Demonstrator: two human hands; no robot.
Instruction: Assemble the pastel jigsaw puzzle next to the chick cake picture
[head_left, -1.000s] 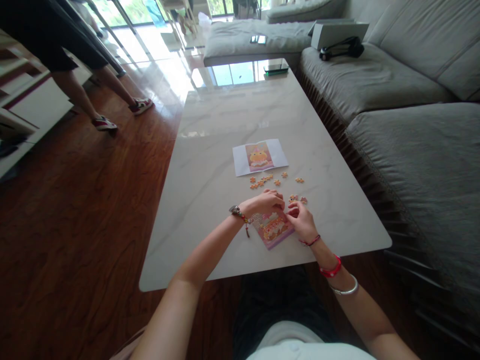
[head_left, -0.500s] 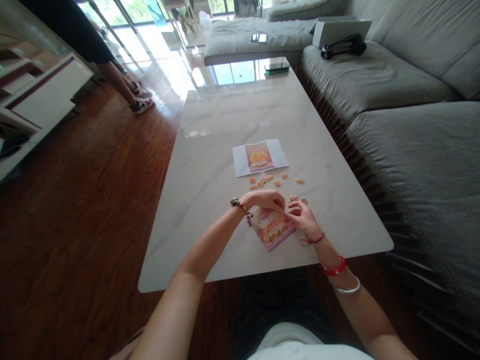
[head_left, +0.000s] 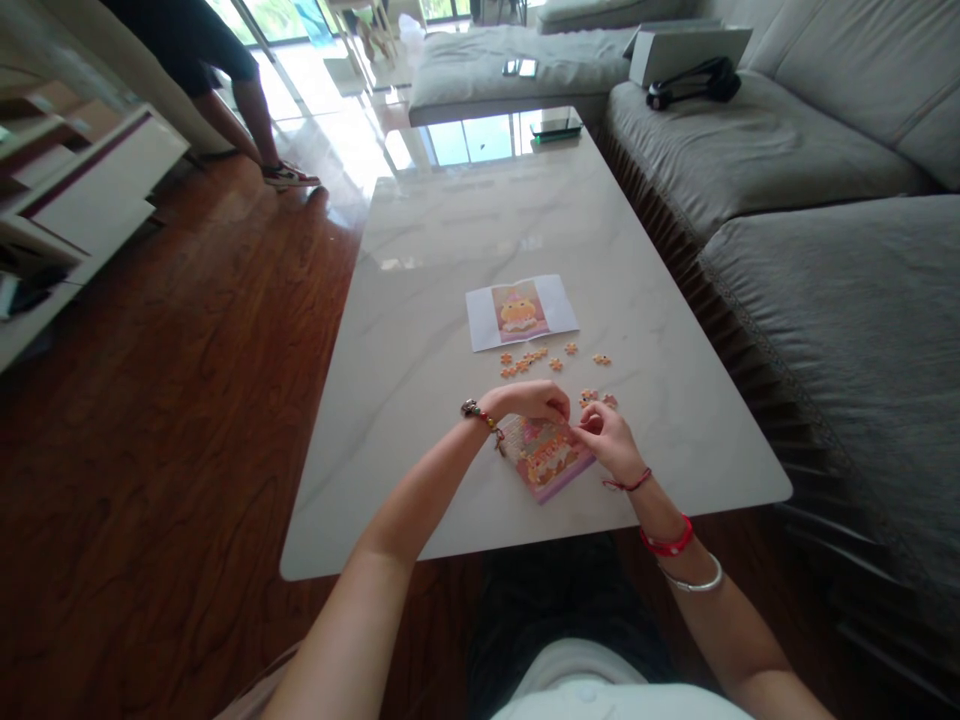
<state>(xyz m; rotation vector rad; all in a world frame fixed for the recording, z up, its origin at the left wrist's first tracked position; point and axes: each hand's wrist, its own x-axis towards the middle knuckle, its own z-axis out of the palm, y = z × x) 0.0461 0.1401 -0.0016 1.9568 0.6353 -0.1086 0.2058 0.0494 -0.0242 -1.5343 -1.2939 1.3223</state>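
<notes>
A partly assembled jigsaw puzzle [head_left: 553, 462] in pink, orange and purple lies at the table's near side, turned at an angle. My left hand [head_left: 541, 400] reaches over its top edge with the fingers curled closed; whatever is in them is hidden. At the puzzle's right edge my right hand [head_left: 609, 438] has thumb and index finger pinched together, and I cannot make out what they grip. Just beyond the right hand are a few joined puzzle pieces [head_left: 589, 398]. Several loose orange pieces [head_left: 525, 362] lie farther up, below a creased paper sheet [head_left: 523, 310] printed with the picture.
The white marble-look table [head_left: 420, 400] has a phone-like dark device [head_left: 555, 129] at its far end. A grey sofa [head_left: 840, 270] runs along the right, with a white box [head_left: 686, 55] and a black object [head_left: 694, 85] on it. A person's legs [head_left: 255, 110] stand at the left.
My hands stay almost in place at the puzzle's upper right edge. The person's legs and shoes at the left have shifted. The whole view has tilted slightly.
</notes>
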